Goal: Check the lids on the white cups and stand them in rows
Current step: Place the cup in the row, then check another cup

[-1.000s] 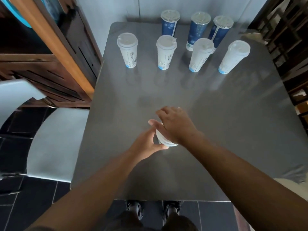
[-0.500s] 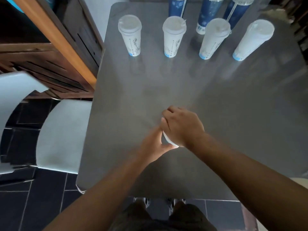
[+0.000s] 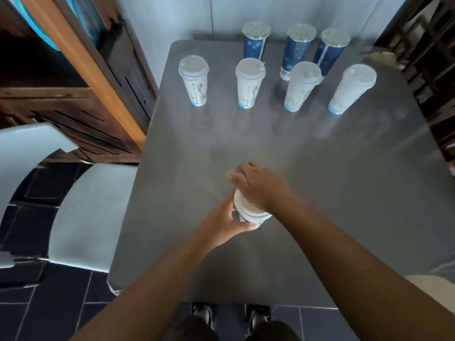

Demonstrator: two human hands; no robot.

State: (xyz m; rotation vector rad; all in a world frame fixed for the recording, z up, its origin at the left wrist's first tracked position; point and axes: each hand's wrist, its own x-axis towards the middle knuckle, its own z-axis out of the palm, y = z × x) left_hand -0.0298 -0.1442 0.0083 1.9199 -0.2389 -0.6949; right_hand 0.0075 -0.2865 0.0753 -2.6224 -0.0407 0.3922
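Soft, cool daylight falls on the grey worktop [image 3: 320, 168] from its far side, leaving a pale sheen across the middle and faint, smeared reflections just in front of the row of white cups [image 3: 250, 87], while the arms throw a broad, soft-edged shadow toward the worktop's near edge. The wooden cabinet [image 3: 73, 94] left of the worktop and the furniture off its far right corner sit in deep gloom with little detail. The wide lens bows the worktop's edges and tips the cups outward, and the whole picture is slightly soft, with motion blur on the right hand [image 3: 261, 188] and the chair [image 3: 93, 212].
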